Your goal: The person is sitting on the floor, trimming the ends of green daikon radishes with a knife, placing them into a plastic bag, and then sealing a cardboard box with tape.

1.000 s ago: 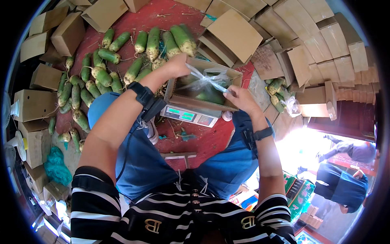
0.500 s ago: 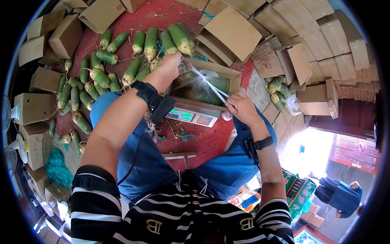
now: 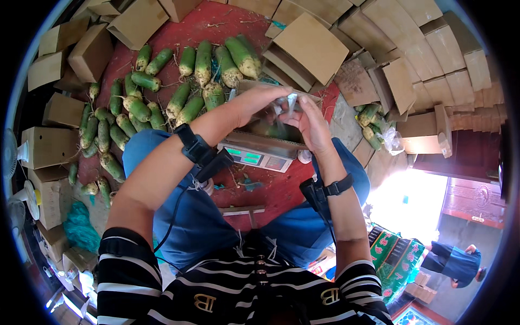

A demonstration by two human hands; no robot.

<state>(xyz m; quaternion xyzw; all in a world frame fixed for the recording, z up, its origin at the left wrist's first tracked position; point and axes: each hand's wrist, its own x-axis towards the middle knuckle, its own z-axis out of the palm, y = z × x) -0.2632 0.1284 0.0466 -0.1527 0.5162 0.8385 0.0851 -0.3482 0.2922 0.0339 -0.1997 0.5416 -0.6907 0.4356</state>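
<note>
Over a cardboard box [image 3: 271, 142] standing on a weighing scale [image 3: 257, 157], my two hands have come close together at a clear plastic bag [image 3: 291, 103]. My left hand [image 3: 266, 98] reaches across from the left, its fingers closed on the bag's gathered top. On the other side, my right hand [image 3: 314, 123] grips the same bunched plastic, thumb and fingers curled round it. The bag's lower part sits down in the box, where something green shows dimly through it. My hands and forearm cover much of the box opening.
Many green radishes [image 3: 203, 62] lie on the red floor covering [image 3: 238, 16] ahead and to the left. Open cartons [image 3: 309, 46] stand beyond the box, with stacked ones at the right. More radishes [image 3: 370, 116] lie there. Another person [image 3: 457, 262] stands far right.
My hands have moved from opposite ends of the box to meet over it. The bag's stretched white edge is now bunched up between them.
</note>
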